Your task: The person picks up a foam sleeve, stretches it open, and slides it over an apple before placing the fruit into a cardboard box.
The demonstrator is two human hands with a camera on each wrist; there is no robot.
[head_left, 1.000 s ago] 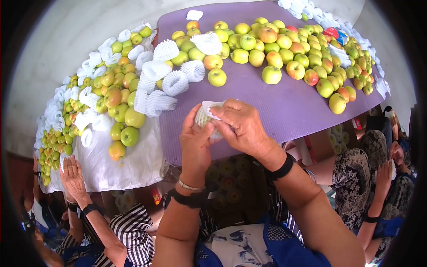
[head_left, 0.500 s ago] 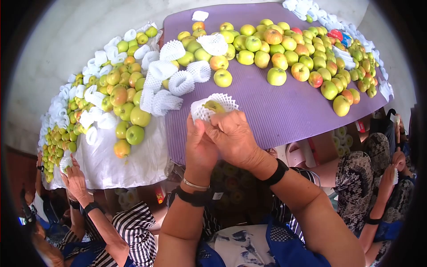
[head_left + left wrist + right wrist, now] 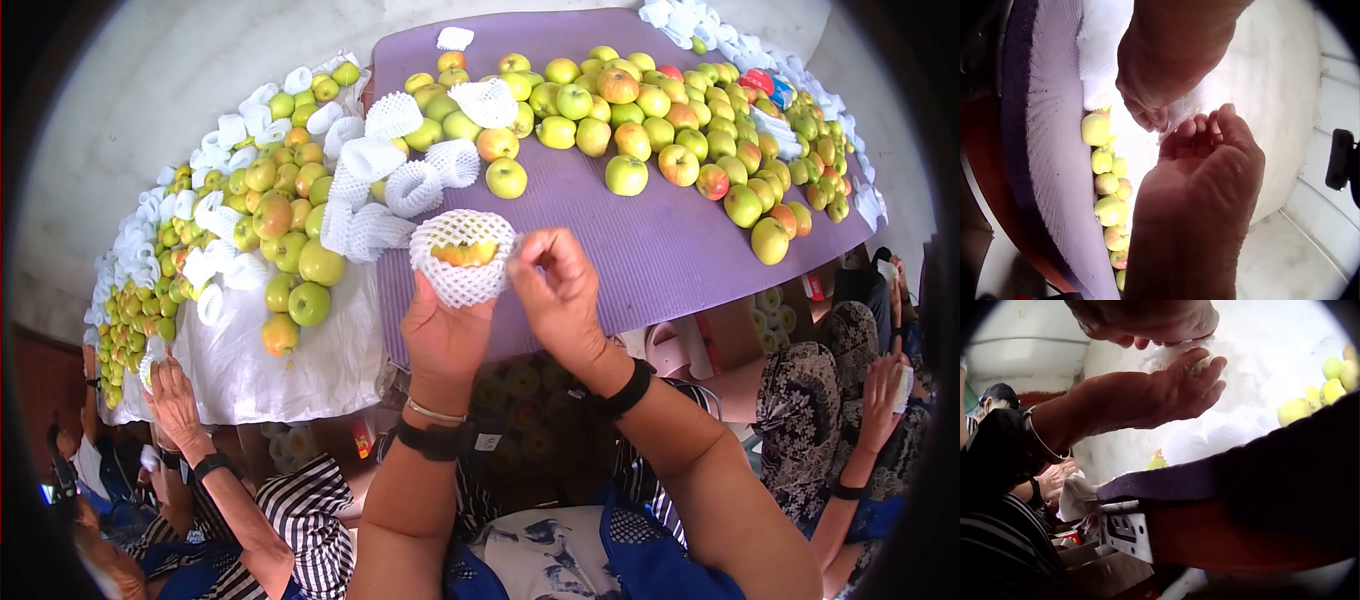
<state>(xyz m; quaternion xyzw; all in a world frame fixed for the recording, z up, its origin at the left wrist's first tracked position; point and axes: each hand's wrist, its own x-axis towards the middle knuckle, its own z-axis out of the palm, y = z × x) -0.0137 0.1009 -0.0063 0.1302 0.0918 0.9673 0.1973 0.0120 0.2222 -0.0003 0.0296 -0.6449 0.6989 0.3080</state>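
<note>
My left hand (image 3: pixel 447 330) holds up an apple (image 3: pixel 466 253) in a white foam net (image 3: pixel 466 289), fingers cupped round it from below. Green-yellow and red skin shows through the net's opening. At the net's right edge, my right hand (image 3: pixel 562 295) has its fingers curled, thumb and fingertips right at the foam. From the left wrist, the right hand (image 3: pixel 1169 69) hides most of the wrapped fruit. The right wrist view has the left hand (image 3: pixel 1188 387) under the netting, which is mostly covered by fingers.
A purple ribbed mat (image 3: pixel 560 210) bears many loose apples (image 3: pixel 626 175) along its far side. Foam nets (image 3: pixel 412 188) lie in a heap at its left. Another apple pile (image 3: pixel 270 215) lies on white sheeting. Boxes of wrapped apples (image 3: pixel 520 400) stand below; other people sit either side.
The net's opening now faces up, with the apple seated inside. My right hand has moved from over the fruit to the net's right edge. The left hand keeps hold from below.
</note>
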